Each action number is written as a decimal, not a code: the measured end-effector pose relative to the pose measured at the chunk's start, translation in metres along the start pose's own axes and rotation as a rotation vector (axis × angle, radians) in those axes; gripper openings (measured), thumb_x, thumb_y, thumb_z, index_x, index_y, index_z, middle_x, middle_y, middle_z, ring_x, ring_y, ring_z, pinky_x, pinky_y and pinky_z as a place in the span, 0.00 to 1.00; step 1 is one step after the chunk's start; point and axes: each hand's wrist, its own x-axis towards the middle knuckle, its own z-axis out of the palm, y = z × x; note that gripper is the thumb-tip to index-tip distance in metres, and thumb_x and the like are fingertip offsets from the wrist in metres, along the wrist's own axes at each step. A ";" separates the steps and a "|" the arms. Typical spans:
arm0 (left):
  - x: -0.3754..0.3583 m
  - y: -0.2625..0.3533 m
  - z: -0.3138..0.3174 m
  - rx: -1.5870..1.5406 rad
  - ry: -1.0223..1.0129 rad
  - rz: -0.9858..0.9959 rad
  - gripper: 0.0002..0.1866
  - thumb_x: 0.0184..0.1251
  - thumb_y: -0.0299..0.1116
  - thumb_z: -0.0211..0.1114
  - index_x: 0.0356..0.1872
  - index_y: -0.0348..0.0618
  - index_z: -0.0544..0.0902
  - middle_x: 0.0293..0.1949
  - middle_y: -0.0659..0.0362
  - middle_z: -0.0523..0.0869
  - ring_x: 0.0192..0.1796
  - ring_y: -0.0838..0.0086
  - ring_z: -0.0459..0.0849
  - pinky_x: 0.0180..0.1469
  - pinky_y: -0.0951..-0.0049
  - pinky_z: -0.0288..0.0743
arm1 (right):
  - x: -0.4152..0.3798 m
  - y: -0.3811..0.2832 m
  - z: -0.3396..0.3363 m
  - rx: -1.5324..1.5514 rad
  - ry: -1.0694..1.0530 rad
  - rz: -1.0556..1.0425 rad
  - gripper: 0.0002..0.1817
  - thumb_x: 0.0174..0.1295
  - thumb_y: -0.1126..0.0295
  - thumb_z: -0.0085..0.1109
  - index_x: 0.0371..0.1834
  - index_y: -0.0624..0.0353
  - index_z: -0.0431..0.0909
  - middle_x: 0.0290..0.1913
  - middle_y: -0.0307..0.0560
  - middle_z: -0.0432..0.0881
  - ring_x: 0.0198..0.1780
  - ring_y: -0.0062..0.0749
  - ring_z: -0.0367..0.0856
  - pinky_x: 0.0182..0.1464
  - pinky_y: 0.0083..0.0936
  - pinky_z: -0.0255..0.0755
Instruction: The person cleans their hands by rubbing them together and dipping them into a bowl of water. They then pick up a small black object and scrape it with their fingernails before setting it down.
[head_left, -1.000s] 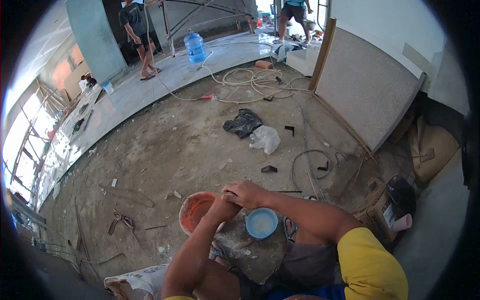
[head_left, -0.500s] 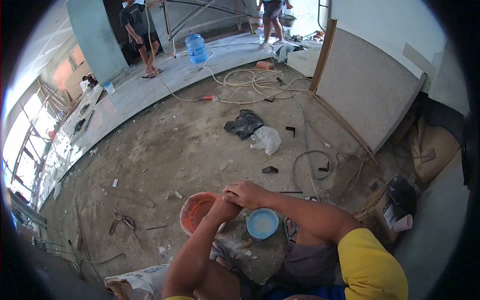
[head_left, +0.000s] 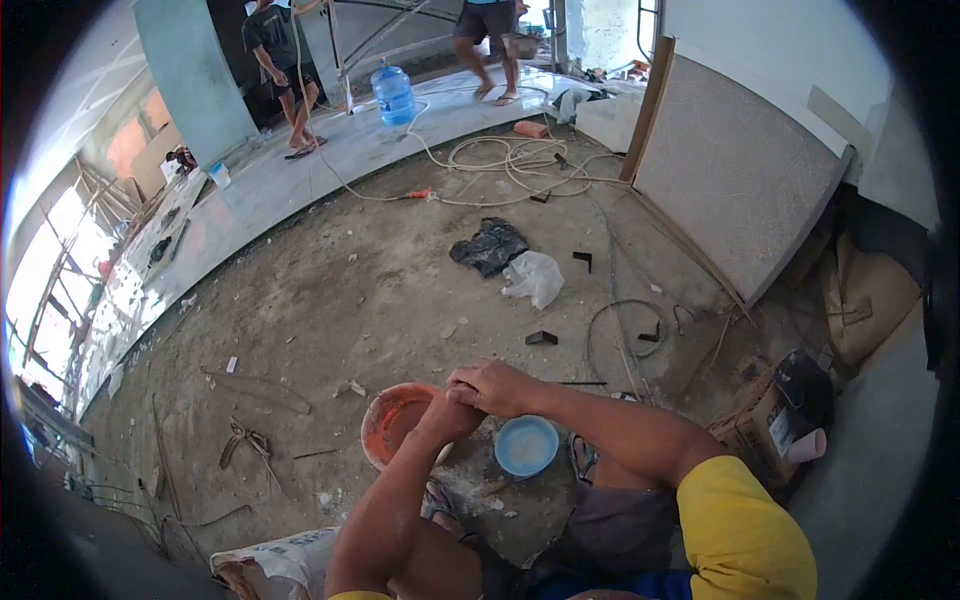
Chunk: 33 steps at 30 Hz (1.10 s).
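My right hand (head_left: 497,387) lies folded over my left hand (head_left: 452,418), its fingers wrapped round the left one. Most of the left fingers are hidden beneath it. Both hands rest in front of my knees, above an orange-red bucket (head_left: 382,432) that my left forearm partly covers. A round light-blue basin (head_left: 526,447) holding cloudy liquid stands on the ground just right of the bucket, below my right forearm. No tool shows in either hand.
A paper sack (head_left: 285,560) lies at lower left, a cardboard box (head_left: 752,430) at right. Black and clear plastic bags (head_left: 533,278), black angle pieces and a coiled hose (head_left: 500,160) lie ahead. Beyond, a blue water jug (head_left: 392,95) and two people stand on the smooth floor.
At the back, the person carrying a bucket has stepped to the left and nearer. My hands have stayed clasped in the same place.
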 end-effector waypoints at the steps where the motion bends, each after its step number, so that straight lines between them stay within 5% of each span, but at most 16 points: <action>1: 0.000 -0.003 0.002 0.005 0.000 0.007 0.07 0.62 0.27 0.60 0.40 0.40 0.81 0.43 0.49 0.83 0.48 0.56 0.81 0.49 0.61 0.76 | 0.000 0.000 0.000 0.003 0.003 -0.005 0.26 0.70 0.46 0.43 0.48 0.59 0.77 0.45 0.59 0.81 0.50 0.57 0.78 0.53 0.46 0.70; 33: -0.002 -0.007 0.003 0.026 -0.013 0.001 0.07 0.61 0.27 0.61 0.39 0.42 0.85 0.42 0.51 0.87 0.48 0.61 0.84 0.49 0.64 0.77 | -0.001 -0.005 -0.003 0.044 -0.036 0.018 0.23 0.71 0.49 0.44 0.48 0.59 0.75 0.46 0.58 0.81 0.50 0.57 0.77 0.53 0.46 0.70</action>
